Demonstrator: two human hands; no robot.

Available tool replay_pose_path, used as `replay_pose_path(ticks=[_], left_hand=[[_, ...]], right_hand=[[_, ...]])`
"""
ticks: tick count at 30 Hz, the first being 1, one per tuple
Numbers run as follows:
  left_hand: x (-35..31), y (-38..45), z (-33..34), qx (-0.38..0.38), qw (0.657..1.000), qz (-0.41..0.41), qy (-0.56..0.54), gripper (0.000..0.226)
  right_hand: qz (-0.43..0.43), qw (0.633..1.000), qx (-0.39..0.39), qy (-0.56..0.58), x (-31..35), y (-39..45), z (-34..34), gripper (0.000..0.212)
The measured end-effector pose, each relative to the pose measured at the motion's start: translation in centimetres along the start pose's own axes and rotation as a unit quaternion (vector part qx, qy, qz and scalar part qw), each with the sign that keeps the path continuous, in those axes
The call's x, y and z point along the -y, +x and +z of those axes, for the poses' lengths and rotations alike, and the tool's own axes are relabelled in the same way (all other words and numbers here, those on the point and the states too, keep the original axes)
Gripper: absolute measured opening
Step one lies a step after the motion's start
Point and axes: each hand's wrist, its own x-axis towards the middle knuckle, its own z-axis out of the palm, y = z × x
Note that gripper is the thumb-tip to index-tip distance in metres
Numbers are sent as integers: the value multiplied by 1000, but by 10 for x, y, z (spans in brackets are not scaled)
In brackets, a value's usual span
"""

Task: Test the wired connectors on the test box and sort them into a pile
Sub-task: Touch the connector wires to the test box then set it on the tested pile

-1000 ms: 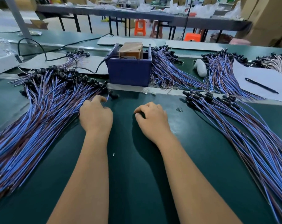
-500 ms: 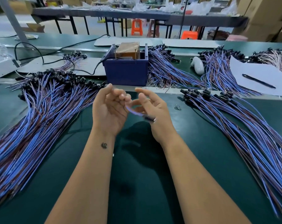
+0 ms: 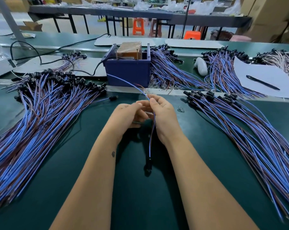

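My right hand [image 3: 164, 117] pinches one blue-and-brown wired connector [image 3: 150, 143] near its bare ends. The wire hangs down to a black connector head [image 3: 148, 166] just above the green mat. Its loose ends arc up toward the blue test box [image 3: 129, 74] without touching it. My left hand [image 3: 128, 116] is curled close beside the right, fingertips meeting on the same wire. A big pile of wired connectors [image 3: 41, 123] lies to the left. Another pile [image 3: 243, 130] fans out to the right.
A single connector [image 3: 113, 97] lies apart by the left pile, and a small clear bulb [image 3: 180, 110] sits right of my hands. Behind the box are more wire bundles [image 3: 170, 72], a white handheld object [image 3: 201, 66], and paper [image 3: 256, 70] with a black pen [image 3: 263, 83].
My hands rose from the mat, met, and drew out one wire. It now hangs straight down from my right fingers, with the head near the mat.
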Motion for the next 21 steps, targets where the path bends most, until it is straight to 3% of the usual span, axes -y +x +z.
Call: replay_pose_path(ticks=[2,4,11,21], left_hand=[[4,4,-3,-97,995,11,-10,34],[7,6,-4,-132,991,20,-22,26],[15,9,7,-174,981,51,69,14],[16,10,9,-159,983,80,51,17]], right_hand=[[-17,998,7,-53,-2,0,0,14],[-24,997,1,-75,-3,0,0,13],[-37,990,-68,-118,-6,0,0,14],[-49,969,-37,-240,-10,-3,9,12]])
